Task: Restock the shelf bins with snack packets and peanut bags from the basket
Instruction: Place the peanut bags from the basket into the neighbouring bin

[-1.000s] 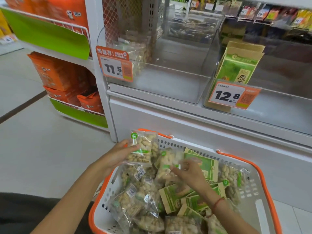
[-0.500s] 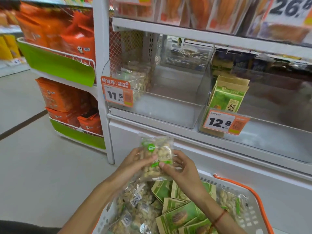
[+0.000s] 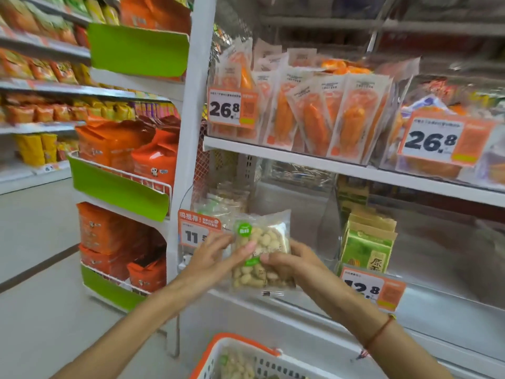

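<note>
1. Clear shelf bin [image 3: 287,203] behind the 11.5 price tag [image 3: 196,231]: mostly bare, a few peanut bags at its left. Drop the new one beside them, label outward.
2. Basket [image 3: 237,348] now only at the bottom edge; view has tilted up.
3. Peanut bag [image 3: 262,253] raised from above the basket to the bin front.
4. Left hand [image 3: 210,258] and right hand [image 3: 292,262] both grip it.

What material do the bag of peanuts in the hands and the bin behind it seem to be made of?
The clear peanut bag with a green round label: thin glossy plastic film, probably; the nuts show through and it crinkles. The transparent shelf bin with the 11.5 price tag: rigid clear plastic, likely acrylic; its walls stand stiff and reflect light.
</note>
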Tool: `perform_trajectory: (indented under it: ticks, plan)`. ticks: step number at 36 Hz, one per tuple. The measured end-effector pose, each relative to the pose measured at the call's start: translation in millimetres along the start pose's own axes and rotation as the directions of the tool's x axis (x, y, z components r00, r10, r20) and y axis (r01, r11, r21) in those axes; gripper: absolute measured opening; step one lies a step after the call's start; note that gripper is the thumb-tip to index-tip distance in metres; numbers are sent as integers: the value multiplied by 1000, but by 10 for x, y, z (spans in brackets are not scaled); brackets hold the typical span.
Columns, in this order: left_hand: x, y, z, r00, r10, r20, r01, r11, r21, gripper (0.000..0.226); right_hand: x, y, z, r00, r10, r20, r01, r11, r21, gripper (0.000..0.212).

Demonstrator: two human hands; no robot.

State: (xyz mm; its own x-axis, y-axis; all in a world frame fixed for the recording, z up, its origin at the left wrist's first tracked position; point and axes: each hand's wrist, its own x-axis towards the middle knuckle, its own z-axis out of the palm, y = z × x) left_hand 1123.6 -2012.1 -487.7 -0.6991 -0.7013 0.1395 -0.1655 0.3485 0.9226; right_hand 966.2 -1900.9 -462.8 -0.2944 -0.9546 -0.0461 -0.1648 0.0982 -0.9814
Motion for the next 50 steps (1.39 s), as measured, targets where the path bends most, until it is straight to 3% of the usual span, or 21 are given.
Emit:
perform_trajectory:
  ticks: [4,8,11,13,15,16,19,21,25,29,35,38,43,45,50]
  plan:
    - [262,193,-248,996,79,-45,-69,980,188,100,254,-246,35,1000,22,-3,-21,1000,10,67]
    - [569,110,-400,953,139,-271,-89,978,188,64,462,-368,-11,997,82,11,-82,996,40,61]
    - [767,-46,-503,866,337,-370,-153,883,444,50,647,-362,-150,988,137,-70,-131,987,91,62]
    - [897,-199,-582,840,422,-343,-157,792,590,40,854,-325,-259,969,163,-186,-145,984,107,67]
    - [1013,-341,-639,843,459,-280,-163,715,680,49,1082,-280,-372,937,154,-313,-142,988,62,75]
    - [1067,-405,-658,840,474,-265,-161,683,712,54,1196,-256,-432,918,144,-369,-143,989,32,72]
    - [1161,-537,-659,783,551,-289,-123,592,796,46,1526,-195,-546,894,79,-441,-123,990,-72,31]
    - [1197,-581,-648,755,578,-311,-99,569,816,42,1786,-126,-586,888,75,-453,-152,979,-136,25]
    - [1233,-635,-635,721,613,-323,-102,555,825,43,2308,48,-656,893,83,-441,-226,933,-280,57]
    - [1250,-641,-634,733,603,-315,-88,544,835,44,2586,216,-649,906,58,-420,-227,903,-365,75]
    - [1226,-638,-624,745,587,-318,-91,562,822,42,2643,414,-600,858,11,-514,-294,832,-471,108]
    - [1199,-616,-618,737,582,-343,-86,585,807,43,2613,426,-596,823,-39,-566,-286,833,-474,101]
    - [1195,-601,-642,735,582,-347,-44,552,832,52,2605,439,-561,837,98,-539,-248,945,-214,71]
    - [1197,-609,-630,740,577,-346,-41,552,833,52,2619,452,-548,840,100,-534,-237,952,-193,62]
    - [1204,-615,-605,741,575,-347,-41,555,831,50,2679,485,-546,848,101,-520,-222,959,-176,62]
